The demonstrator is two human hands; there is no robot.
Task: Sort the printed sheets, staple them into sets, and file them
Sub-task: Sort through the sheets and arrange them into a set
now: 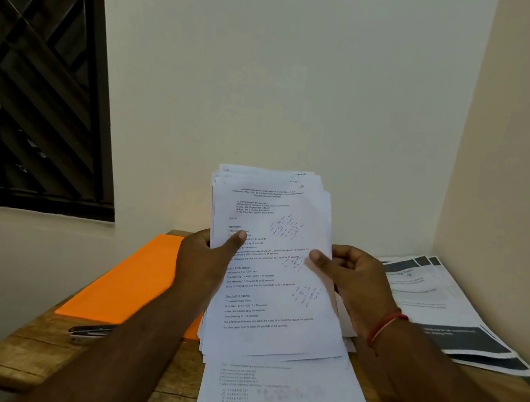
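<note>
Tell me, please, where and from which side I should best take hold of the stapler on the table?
Take the stapler by its uncovered left half, pinched across its narrow sides, probably coming from above and the left. It lies flat, pointing left to right, in front of the orange folder, and the left forearm covers its right end.

Dim, even indoor light, soft shadows, wide-angle bending at edges, printed text slightly blurred

You face a plain cream wall [268, 73] that meets a side wall [520, 127] at far right; a dark-framed window [43, 85] sits left, beyond your wooden table [19, 355].
</note>
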